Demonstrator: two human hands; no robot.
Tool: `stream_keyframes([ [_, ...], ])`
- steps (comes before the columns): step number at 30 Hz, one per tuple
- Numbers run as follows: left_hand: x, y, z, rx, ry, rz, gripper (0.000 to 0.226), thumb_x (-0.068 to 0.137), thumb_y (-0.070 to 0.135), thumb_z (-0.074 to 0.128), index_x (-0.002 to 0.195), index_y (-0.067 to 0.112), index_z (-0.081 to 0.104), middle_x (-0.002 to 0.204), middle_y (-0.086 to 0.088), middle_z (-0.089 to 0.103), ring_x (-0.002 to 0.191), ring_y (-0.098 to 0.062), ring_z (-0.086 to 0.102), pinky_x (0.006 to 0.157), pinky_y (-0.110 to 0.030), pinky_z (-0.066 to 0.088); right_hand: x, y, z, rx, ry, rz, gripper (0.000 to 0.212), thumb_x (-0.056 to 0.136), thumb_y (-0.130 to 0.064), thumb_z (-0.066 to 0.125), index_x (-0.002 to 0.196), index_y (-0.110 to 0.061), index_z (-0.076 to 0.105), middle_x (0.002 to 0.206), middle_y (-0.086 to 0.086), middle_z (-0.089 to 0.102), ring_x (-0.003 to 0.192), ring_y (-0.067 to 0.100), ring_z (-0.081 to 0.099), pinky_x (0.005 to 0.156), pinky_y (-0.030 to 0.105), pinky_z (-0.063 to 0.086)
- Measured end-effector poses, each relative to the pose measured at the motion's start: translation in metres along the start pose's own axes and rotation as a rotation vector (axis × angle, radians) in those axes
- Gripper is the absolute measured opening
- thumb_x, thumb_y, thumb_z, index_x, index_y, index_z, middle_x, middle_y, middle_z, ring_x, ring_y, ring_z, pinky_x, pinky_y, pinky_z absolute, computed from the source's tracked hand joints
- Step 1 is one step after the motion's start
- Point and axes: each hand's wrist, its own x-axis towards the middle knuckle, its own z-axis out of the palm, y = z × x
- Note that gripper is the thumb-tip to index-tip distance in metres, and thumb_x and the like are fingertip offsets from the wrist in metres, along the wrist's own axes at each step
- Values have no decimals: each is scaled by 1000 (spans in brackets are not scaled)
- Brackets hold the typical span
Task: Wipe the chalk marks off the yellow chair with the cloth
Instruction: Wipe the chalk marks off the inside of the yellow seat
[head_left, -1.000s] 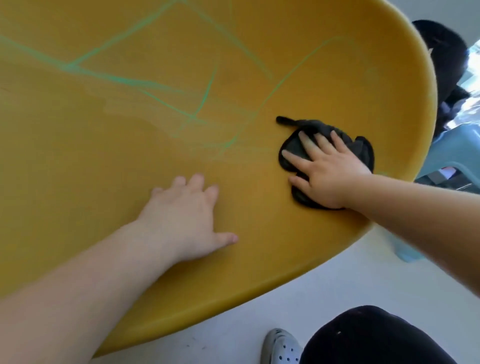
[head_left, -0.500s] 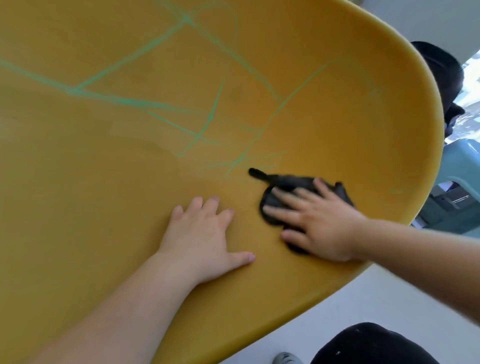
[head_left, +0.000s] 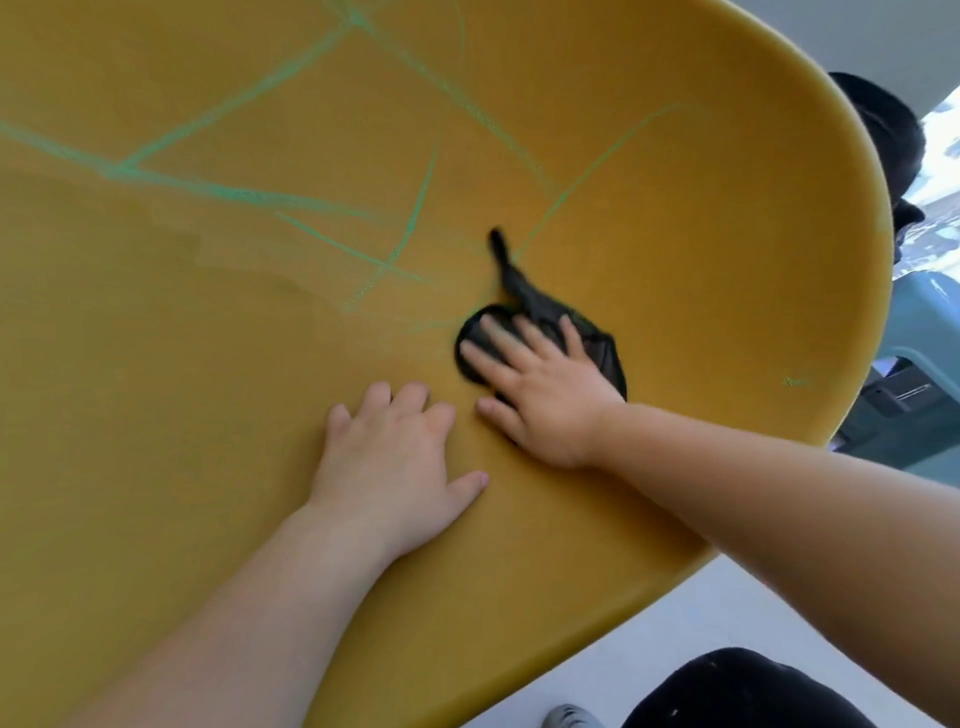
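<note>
The yellow chair (head_left: 701, 260) fills most of the head view, its curved shell crossed by green chalk marks (head_left: 249, 195) in the upper half. A small black cloth (head_left: 540, 306) lies on the shell near the middle, one corner trailing up over a chalk line. My right hand (head_left: 535, 395) presses flat on the cloth with straight, spread fingers. My left hand (head_left: 395, 457) rests flat on the bare yellow surface just left of it, fingers spread, holding nothing.
The chair's rim (head_left: 878, 291) curves down the right side. Beyond it stand a teal plastic object (head_left: 924, 338) and a dark shape (head_left: 883, 124). Below are pale floor (head_left: 675, 634), my dark-clad knee (head_left: 737, 691) and a grey shoe (head_left: 571, 719).
My right hand slid the cloth left and down across the shell, then back up toward the chalk lines. It now lies close beside my left hand, which stayed planted.
</note>
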Motion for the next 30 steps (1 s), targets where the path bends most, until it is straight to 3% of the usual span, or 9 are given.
stream_keyframes([
  [2,0,-2,0,-16,-1,-2,69,79,79,41,132,35,46,142,8,38,128,-23,33,98,-47,36,-20,12,0,-60,-31,-138,66,95,-69,-2,158,-51,-8,172,-10,-12,159,25,-5,124,59,-9],
  [4,1,-3,1,-23,-14,3,70,79,79,41,133,34,46,144,7,36,129,-23,32,101,-48,34,-23,59,-14,-233,28,-109,73,88,-77,-3,158,-53,-3,173,-5,-2,158,30,4,123,62,-7],
  [8,0,-1,1,-40,-32,-4,70,80,79,40,135,35,45,145,7,35,130,-23,30,103,-47,33,1,150,-74,-549,159,375,100,75,-95,2,161,-45,1,171,17,-3,157,43,0,119,71,-8],
  [11,0,0,-1,-38,-39,-4,70,80,79,41,135,36,44,145,7,34,131,-23,30,104,-47,32,28,133,-73,-487,205,503,100,82,-91,4,163,-34,-2,170,20,-13,157,41,-7,118,71,-9],
  [17,1,-6,-3,-58,20,-26,61,84,71,43,131,33,49,139,8,42,129,-21,35,101,-44,36,51,-3,-10,72,152,214,73,100,-68,9,164,-34,-2,172,6,-14,159,28,-10,123,60,-9],
  [19,2,-9,-4,-57,46,-41,57,84,68,45,129,33,51,135,8,45,127,-21,37,100,-43,37,30,-23,-1,84,94,28,66,103,-64,10,163,-39,-3,172,1,-14,159,25,-10,124,57,-10],
  [22,2,-14,-4,-68,38,-45,58,84,69,47,130,33,51,136,7,44,128,-21,36,104,-42,36,-2,20,-7,-100,61,-105,71,93,-72,-1,160,-47,-5,173,2,-9,159,26,-3,125,53,-11],
  [27,-1,-10,-3,-45,-10,-33,65,83,73,44,134,34,46,142,5,36,134,-22,29,108,-42,31,15,148,-75,-558,182,345,95,83,-86,-3,163,-36,0,169,24,-8,156,42,-11,122,63,-11],
  [30,0,-6,-4,-49,-24,-48,65,82,75,43,134,34,46,141,3,36,133,-23,29,108,-44,31,46,135,-81,-431,235,444,97,85,-87,3,164,-30,-4,167,25,-19,155,44,-16,122,63,-13],
])
